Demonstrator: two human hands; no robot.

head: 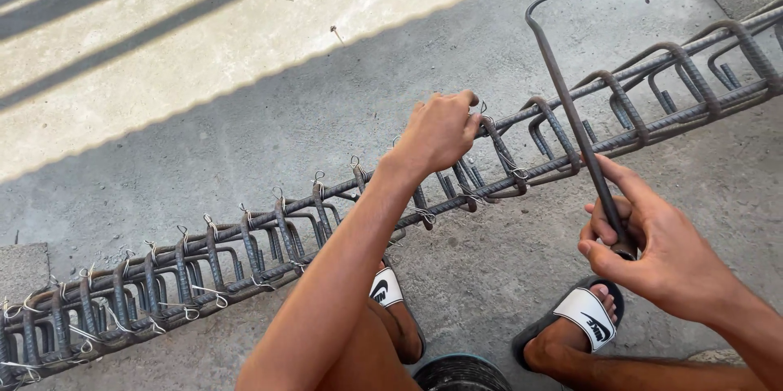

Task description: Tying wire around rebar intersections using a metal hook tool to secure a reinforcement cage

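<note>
Both arms are bare, with no sleeves, gloves, watch or rings showing. The feet wear black slide sandals (pixel 589 318) with broad white straps carrying a dark mark. The knees look bare too, though barely in view.

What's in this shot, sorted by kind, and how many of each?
Hands: 2, the left hand on the rebar cage, the right hand holding the hook tool
Rebar cage: 1
Hook tool: 1
Sandals: 2
Bucket: 1
Total: 7
</note>
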